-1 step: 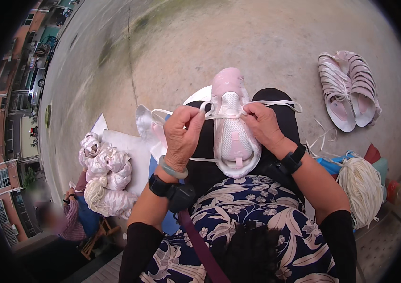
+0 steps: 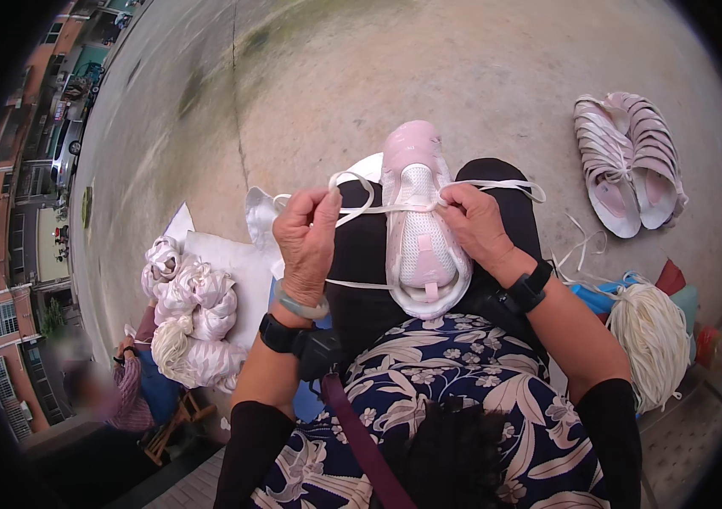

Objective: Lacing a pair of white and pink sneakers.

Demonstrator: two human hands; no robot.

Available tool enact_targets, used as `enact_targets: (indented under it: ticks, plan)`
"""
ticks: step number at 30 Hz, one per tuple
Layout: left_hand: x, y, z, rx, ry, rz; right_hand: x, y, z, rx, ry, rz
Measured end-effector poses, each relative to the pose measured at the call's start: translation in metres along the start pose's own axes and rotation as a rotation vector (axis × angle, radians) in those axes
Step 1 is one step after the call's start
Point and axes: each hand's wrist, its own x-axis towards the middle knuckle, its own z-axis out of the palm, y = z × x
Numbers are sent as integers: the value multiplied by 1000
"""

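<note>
A pale pink and white shoe upper [image 2: 430,246] rests between my dark-clothed knees, its smooth pink end pointing away from me. A flat white shoelace [image 2: 382,209] crosses it and loops out on the left. My left hand [image 2: 308,237] is left of the shoe upper, thumb and fingers pinched on the lace. At the upper's right edge my right hand [image 2: 478,222] pinches the lace close to the mesh. Another lace loop [image 2: 509,184] sticks out over my right knee. The exact grip of the right fingertips is partly hidden.
Stacked pink and white shoe uppers [image 2: 628,161] lie on the concrete at right. A bundle of white laces [image 2: 649,343] hangs nearer me. Bundled pink-white pieces [image 2: 199,297] are piled at left. Beyond them another person [image 2: 127,394] sits low.
My left hand has moved left, away from the shoe upper, drawing the lace out into a wider loop. My right hand has barely moved.
</note>
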Motion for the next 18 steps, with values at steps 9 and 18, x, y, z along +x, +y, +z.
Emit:
enact_targets:
  ticks: [9, 18]
  plan:
    - [-12, -17, -46, -647, 135, -465, -7, -2, -17, 119, -3, 233]
    - [-12, -36, 32, -609, -242, -594, -4, -52, -15, -635, -237, -634]
